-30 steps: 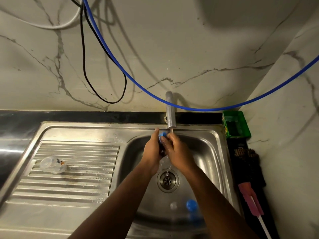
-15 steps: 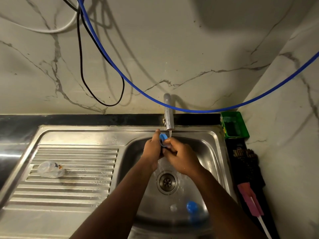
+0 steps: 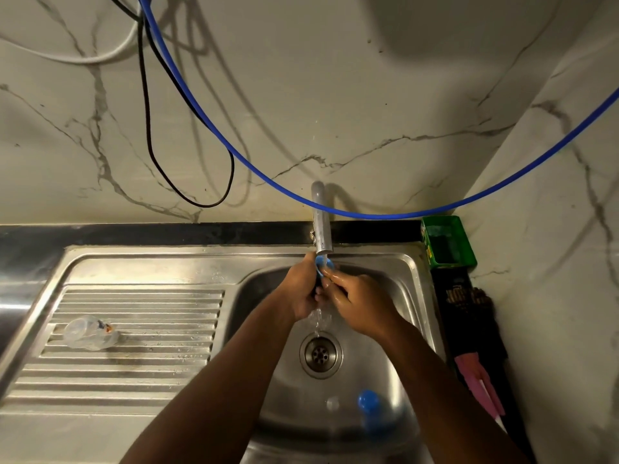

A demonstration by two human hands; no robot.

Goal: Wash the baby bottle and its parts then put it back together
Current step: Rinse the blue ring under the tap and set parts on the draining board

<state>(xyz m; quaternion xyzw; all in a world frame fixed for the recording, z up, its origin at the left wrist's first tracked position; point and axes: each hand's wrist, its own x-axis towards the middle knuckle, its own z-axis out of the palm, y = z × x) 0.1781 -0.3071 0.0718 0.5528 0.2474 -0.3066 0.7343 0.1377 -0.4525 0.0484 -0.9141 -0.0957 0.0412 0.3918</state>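
Note:
My left hand [image 3: 301, 291] and my right hand [image 3: 360, 301] meet under the tap [image 3: 321, 222], both closed around a small blue ring [image 3: 323, 263] from the bottle. Water runs over it and falls between my hands toward the drain [image 3: 320, 354]. The clear bottle body [image 3: 89, 332] lies on its side on the ribbed draining board [image 3: 134, 363] at the left. A blue cap [image 3: 368, 401] and a small clear part [image 3: 332, 403] rest at the near side of the sink bowl [image 3: 395, 329].
A green box [image 3: 447, 242] stands at the back right corner. A dark brush and a pink-handled tool [image 3: 479, 380] lie along the right edge. A blue hose [image 3: 234, 152] and a black cable [image 3: 147, 128] hang across the marble wall above the tap.
My hands stay under the tap and have turned the blue ring a little in the water. The view has tilted slightly; the bottle body and the parts in the bowl have not moved.

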